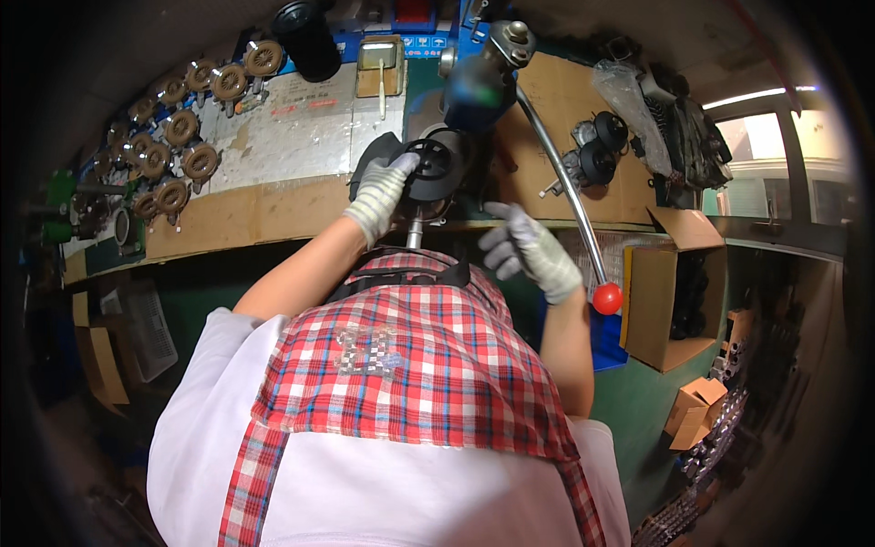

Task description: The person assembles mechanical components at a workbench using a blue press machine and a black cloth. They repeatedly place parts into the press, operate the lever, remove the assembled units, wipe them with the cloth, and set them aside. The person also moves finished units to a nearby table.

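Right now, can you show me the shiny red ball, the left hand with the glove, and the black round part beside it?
Red ball (pixel 607 298), head view: middle of its front.
Left hand (pixel 378 198), head view: its gloved back.
Black round part (pixel 437 164), head view: near its spoked middle.

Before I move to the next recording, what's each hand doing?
Left hand: on the black round spoked part; whether it is closed around it cannot be told.
Right hand: open, nothing visible in it.

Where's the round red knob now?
Right of centre in the head view, the round red knob caps the long silver lever, between the gloved right hand and the brown cardboard box.
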The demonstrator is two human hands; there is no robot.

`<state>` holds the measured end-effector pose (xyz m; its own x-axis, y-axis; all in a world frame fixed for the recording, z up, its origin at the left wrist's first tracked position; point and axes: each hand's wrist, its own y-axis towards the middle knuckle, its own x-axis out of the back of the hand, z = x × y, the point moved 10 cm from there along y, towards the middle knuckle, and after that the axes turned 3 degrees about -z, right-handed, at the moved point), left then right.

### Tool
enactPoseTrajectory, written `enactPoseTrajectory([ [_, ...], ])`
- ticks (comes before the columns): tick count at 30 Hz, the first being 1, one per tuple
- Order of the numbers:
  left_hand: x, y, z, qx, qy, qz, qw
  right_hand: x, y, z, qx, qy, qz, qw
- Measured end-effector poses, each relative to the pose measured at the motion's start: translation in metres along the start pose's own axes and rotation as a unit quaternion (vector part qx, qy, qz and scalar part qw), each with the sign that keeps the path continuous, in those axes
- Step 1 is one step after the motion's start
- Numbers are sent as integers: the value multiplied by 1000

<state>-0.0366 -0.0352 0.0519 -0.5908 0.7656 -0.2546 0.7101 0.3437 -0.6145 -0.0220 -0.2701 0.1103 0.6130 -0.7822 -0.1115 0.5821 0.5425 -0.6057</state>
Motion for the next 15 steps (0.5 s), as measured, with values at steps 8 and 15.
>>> enactPoseTrajectory([
  [8,73,-55,-83,-288,182,16,940,-141,78,81,128,58,13,990],
  [15,143,-69,-147,-180,117,138,967,-195,46,144,497,-244,-95,827],
])
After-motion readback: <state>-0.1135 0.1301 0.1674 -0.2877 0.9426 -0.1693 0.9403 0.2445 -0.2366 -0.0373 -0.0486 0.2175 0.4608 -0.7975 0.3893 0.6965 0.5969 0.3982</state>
